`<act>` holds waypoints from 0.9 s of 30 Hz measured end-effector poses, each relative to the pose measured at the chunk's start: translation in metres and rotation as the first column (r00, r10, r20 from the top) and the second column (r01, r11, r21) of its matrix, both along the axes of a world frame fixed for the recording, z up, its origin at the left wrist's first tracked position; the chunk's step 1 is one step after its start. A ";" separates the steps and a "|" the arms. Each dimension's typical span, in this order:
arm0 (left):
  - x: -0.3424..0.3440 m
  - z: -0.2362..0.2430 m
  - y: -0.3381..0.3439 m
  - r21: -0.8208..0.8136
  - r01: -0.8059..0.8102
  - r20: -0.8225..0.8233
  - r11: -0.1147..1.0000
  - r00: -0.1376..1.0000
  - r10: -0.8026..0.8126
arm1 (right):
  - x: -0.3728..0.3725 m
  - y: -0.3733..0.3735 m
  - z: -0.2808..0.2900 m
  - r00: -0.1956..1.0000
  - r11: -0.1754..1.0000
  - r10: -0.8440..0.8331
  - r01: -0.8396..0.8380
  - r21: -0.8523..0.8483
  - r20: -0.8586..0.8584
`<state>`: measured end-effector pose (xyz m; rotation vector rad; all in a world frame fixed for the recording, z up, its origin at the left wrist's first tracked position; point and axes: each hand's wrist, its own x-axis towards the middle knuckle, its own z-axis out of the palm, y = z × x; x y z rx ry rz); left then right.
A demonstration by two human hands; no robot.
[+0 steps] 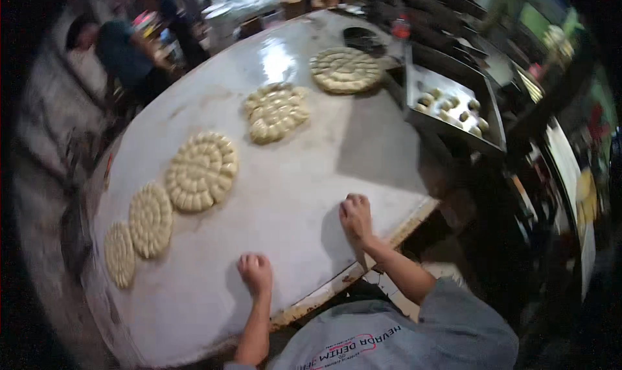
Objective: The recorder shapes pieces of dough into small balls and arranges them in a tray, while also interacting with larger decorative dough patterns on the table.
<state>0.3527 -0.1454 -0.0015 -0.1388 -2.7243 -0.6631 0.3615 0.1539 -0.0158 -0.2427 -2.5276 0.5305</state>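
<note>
My left hand [256, 273] is on the pale worktable [291, 208] near its front edge, fingers curled; whatever they hold, if anything, is hidden. My right hand [356, 220], farther forward and right, also has curled fingers with their contents hidden. Several flat dough rounds, scored into segments, lie in an arc beyond my hands: a small one [119, 253] at far left, another [150, 220] beside it, a large one [201, 171], an irregular glossy one [275, 111] and one [345, 69] at the back.
At the back right sits a metal tray [492, 111] with several small balls, near a dark round pan [363, 40] and a red-labelled bottle [400, 27]. Two people [123, 56] [175, 27] stand beyond the table at upper left. Dark shelving and equipment line the right side.
</note>
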 end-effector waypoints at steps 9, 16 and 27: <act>-0.033 -0.026 -0.125 -0.298 -0.375 -0.115 0.878 0.927 0.357 | -0.012 0.102 0.010 0.980 0.978 -0.198 0.196 0.069 0.021; 0.009 0.014 -0.042 -0.075 -0.312 0.199 0.947 0.926 0.321 | -0.001 0.073 0.016 0.851 0.997 0.005 -0.047 0.067 0.526; -0.120 0.214 0.369 0.586 0.477 0.093 0.655 0.764 -0.639 | 0.083 0.151 0.072 0.502 0.468 0.845 -0.520 -0.715 0.188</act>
